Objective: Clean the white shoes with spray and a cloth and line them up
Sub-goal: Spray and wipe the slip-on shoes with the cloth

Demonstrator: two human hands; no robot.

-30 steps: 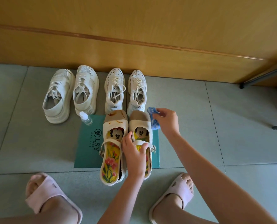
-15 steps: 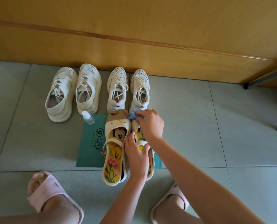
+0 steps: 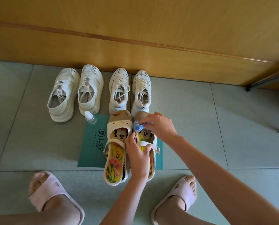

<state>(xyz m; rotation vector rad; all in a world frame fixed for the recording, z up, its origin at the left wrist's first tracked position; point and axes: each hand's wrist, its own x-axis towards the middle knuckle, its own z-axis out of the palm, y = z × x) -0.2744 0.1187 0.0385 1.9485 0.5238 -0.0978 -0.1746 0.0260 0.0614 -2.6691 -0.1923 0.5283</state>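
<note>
White strap shoes (image 3: 117, 143) side by side, toes away, on teal box lid (image 3: 93, 143) over tiled floor (image 3: 200, 127), heels past lid's near edge. Right-hand shoe (image 3: 146, 134) gripped at inner side by left hand (image 3: 138, 155), thumb curled over strap. Blue cloth (image 3: 138, 125) pinched in right hand (image 3: 159, 125), pressed on that shoe's upper just behind brown toe. Spray bottle (image 3: 90, 117) at lid's far left corner. Four white sneakers (image 3: 90, 90) lined up beyond, toes toward wooden board (image 3: 135, 54).

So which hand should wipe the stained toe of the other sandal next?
Right, probably. The right hand holds the blue cloth on the neighbouring toe, beside the stained sandal; the left hand grips the sandal being wiped, steadying it.
</note>
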